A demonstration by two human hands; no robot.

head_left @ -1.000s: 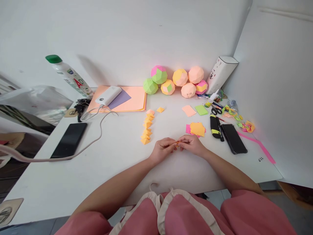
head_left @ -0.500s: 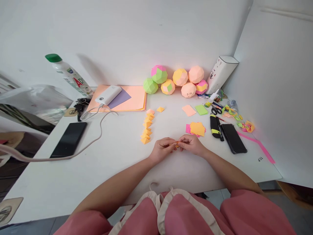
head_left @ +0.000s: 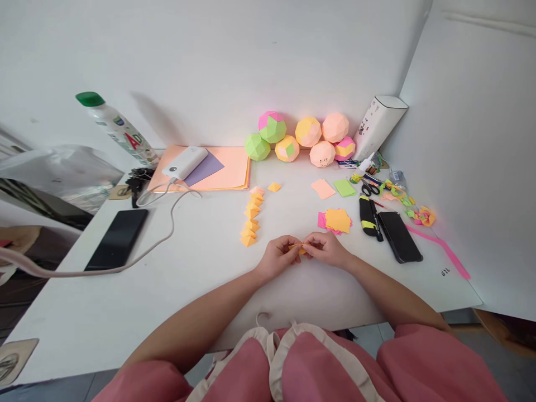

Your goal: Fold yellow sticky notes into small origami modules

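Between both hands is a small piece of folded orange paper (head_left: 302, 250), mostly covered by fingers. My left hand (head_left: 280, 254) pinches its left side, thumb and fingers closed. From the other side my right hand (head_left: 328, 248) grips it the same way, fingertips close to the left ones. A row of folded orange paper units (head_left: 251, 224) runs away from me to the left of the hands, with a paler one at its far end. One single orange unit (head_left: 274, 187) lies apart. Just beyond my right hand sits a stack of orange and pink paper squares (head_left: 337, 221).
Several faceted paper balls (head_left: 308, 132) rest against the back wall. Peach (head_left: 323, 188) and green papers (head_left: 344, 188) lie before them. Scissors (head_left: 370, 189), a cutter (head_left: 368, 216) and a black phone (head_left: 400, 237) are on the right. A cable (head_left: 173, 215) crosses the left side near another phone (head_left: 117, 239).
The fingers have shifted slightly on the folded paper, and more of its orange surface shows between them. Both arms stay in nearly the same place.
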